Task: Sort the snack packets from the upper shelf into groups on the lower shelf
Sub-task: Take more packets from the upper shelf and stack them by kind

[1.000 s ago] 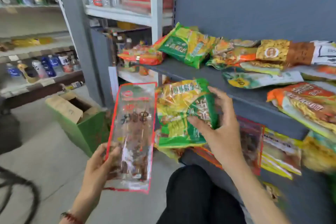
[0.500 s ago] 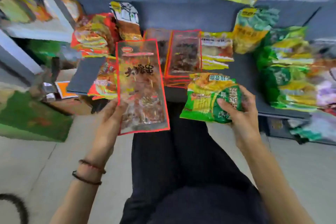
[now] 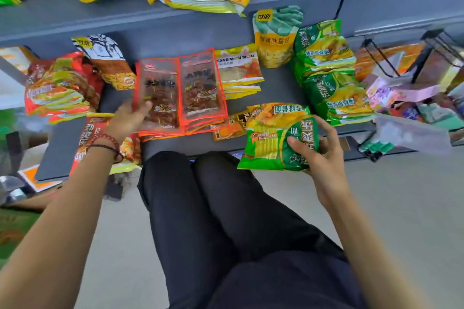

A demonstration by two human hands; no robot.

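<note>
Snack packets [image 3: 275, 40] sit grouped on the lower shelf [image 3: 276, 93]. I'd aim for the green stack [image 3: 331, 88] and the red-edged pile [image 3: 200, 88]: lay the green packet [image 3: 273, 140] squarely on top and slide the red-edged packet [image 3: 158, 93] flush. My right hand [image 3: 324, 155] has its fingers curled round the first; my left hand [image 3: 128, 118] pinches the second.

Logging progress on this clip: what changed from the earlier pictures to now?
The left hand brought the red-edged packet down from the air onto the matching pile on the lower shelf, with its thumb still on the packet's edge. The right hand moved little and still grips the green packet at the shelf's front edge, not yet on the green pile. Nothing was let go. The sorted piles lie as before.
</note>
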